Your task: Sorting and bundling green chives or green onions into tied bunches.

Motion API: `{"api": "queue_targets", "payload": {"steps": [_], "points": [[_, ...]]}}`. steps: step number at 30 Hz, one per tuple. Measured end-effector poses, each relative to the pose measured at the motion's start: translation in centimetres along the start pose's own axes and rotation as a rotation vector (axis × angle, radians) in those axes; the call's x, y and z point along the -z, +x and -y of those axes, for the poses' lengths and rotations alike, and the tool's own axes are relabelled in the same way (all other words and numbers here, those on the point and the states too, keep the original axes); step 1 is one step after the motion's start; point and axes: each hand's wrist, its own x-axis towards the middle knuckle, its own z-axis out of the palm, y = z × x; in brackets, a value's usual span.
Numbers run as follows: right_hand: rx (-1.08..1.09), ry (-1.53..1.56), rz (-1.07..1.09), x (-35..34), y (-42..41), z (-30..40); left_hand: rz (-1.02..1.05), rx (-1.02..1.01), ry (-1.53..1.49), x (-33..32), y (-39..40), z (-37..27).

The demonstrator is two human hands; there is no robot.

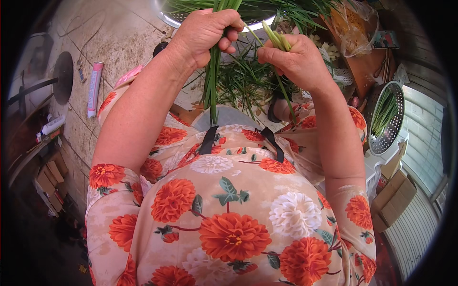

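My left hand (211,35) is closed around a bunch of long green leafy stalks (213,77), which look like garlic chives; they stick out above and below the fist. To its right, my right hand (291,59) grips a small bundle of pale stalk ends (277,37), with one long green blade hanging below it. A thin stalk spans the gap between the two hands. Beyond them, a perforated metal colander (171,18) holds more green stalks. Loose green leaves (247,78) lie in a heap below and between my hands.
A second perforated colander (399,107) with green stalks stands at the right. A plastic bag (352,28) lies at the upper right, and cardboard boxes (395,200) are lower right. On the stained tile floor (118,39) lies a pink and white tube (94,89). A round dark base (63,78) is farther left.
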Motion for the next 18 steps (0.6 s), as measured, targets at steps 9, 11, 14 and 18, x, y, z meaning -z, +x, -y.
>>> {"api": "queue_targets", "payload": {"steps": [9,11,14,18], "points": [[-0.026,0.0,-0.028,0.2,-0.2,0.2,-0.099,-0.054,-0.121,1.6,0.4,-0.2],[0.006,0.071,-0.02,0.0,-0.2,0.2,-0.145,-0.062,-0.155,1.7,0.5,-0.2],[0.007,0.094,0.001,0.0,-0.2,0.0,-0.069,-0.058,-0.101,0.2,-0.1,-0.6],[-0.028,0.121,0.037,-0.1,-0.1,0.3,0.04,-0.05,-0.137,-0.2,0.0,0.3]]}}
